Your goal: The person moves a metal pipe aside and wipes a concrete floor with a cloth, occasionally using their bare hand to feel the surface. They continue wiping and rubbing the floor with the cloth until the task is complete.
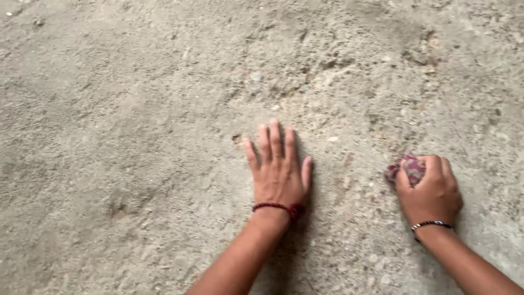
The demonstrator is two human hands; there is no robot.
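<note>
The floor (pixel 136 109) is rough grey concrete, with many small pits, pale pebbles and darker spots, and it fills the whole view from the head camera. A small dark chip (pixel 236 139) lies on it, just beside the fingertips of the left hand.

The left hand (pixel 278 172) lies flat on the floor, palm down, near the middle of the view. Its fingers are stretched out, only a little apart, and they point away from the person. It holds nothing. A dark red thread band (pixel 278 207) goes around the left wrist, with a small knot on the thumb side.

The right hand (pixel 431 191) is further to the right, well apart from the left one. It is curled and closed around a rag (pixel 406 168), a crumpled piece of reddish cloth with a pattern. The rag touches the floor and it shows only at the upper left of the hand; the rest is hidden under the fingers. A thin black bracelet (pixel 431 223) with small light beads is on the right wrist.

Both forearms come in from the bottom edge of the view.
</note>
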